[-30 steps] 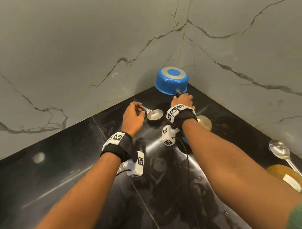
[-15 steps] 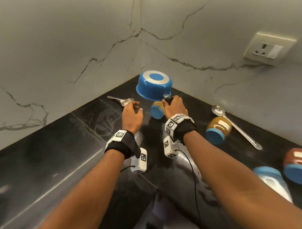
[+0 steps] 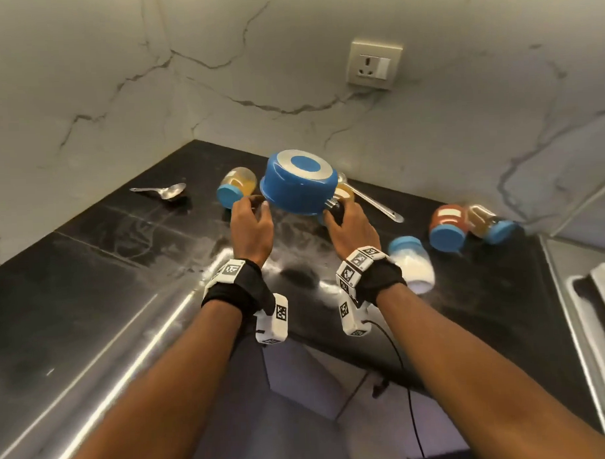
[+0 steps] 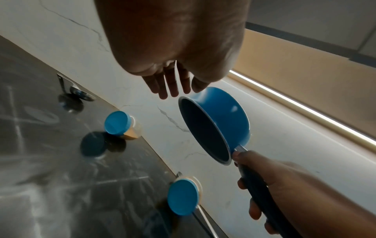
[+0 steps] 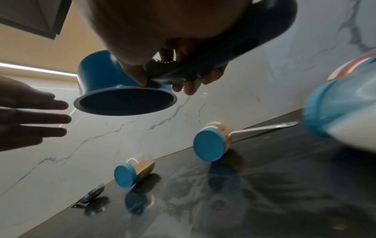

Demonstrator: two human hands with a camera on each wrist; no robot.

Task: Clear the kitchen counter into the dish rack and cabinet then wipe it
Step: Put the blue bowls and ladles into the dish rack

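Blue saucepan (image 3: 297, 183) held up off the black counter (image 3: 90, 288), tipped so the base faces the head camera and the dark inside faces down toward the counter (plain in both wrist views (image 4: 205, 128) (image 5: 125, 103)). Gripped by its dark handle (image 4: 258, 190) in the right hand (image 3: 349, 227), fingers and thumb curled round it just behind the pan wall. Left hand (image 3: 253, 227) close beside the pan's rim, fingers (image 4: 171, 87) straight and slightly spread, holding nothing; touching the rim or just short of it, cannot tell.

On the counter under and behind the pan: a jar with a blue lid and yellow contents (image 3: 236, 188) lying on its side to the left; another blue-lidded jar (image 5: 211, 145), brownish inside, also on its side, mostly hidden by the pan in the head view. Just behind that one, a long metal spoon (image 3: 375, 202) near the wall. Further left, toward the corner, a small metal spoon (image 3: 162, 192) lying alone.

To the right of the right wrist: a jar of white powder (image 3: 412, 263) on its side, then a red-brown jar (image 3: 448, 226) and an amber jar (image 3: 489, 222), side by side, blue lids toward the camera. On the marble wall above, a socket (image 3: 374, 63). At the far right edge, a metal sink rim (image 3: 564, 289).
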